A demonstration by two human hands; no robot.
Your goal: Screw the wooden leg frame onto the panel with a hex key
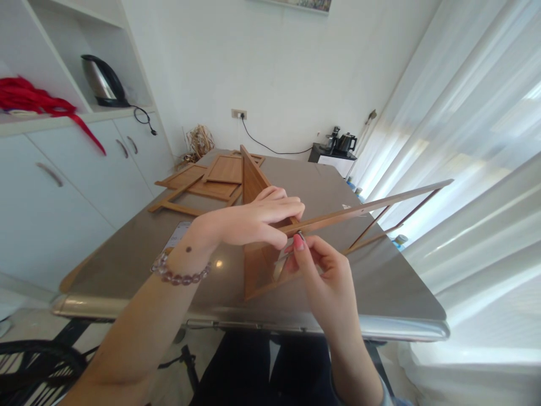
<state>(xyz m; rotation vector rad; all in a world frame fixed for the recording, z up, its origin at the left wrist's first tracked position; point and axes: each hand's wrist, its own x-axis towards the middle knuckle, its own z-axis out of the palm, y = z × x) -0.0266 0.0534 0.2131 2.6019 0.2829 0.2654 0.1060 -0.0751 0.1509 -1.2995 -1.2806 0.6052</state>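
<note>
My left hand [264,217] is closed over the joint where an upright wooden panel [253,180] meets a wooden rail [363,208]. Its thumb presses on the near side of that rail, close to the end. Just below, my right hand [327,262] pinches something small and dark against the rail's end with thumb and forefinger; its kind is too small to tell. A pale, flat strip [279,267] shows beside the right fingers, partly hidden by them. The rail belongs to an open wooden frame reaching out to the right over the table.
Several wooden panels and frames [224,169] lie on the grey table [220,310] at the back left. A phone [177,234] rests partly behind my left wrist. White curtains [477,169] hang on the right; a kettle [103,82] stands on a shelf at left.
</note>
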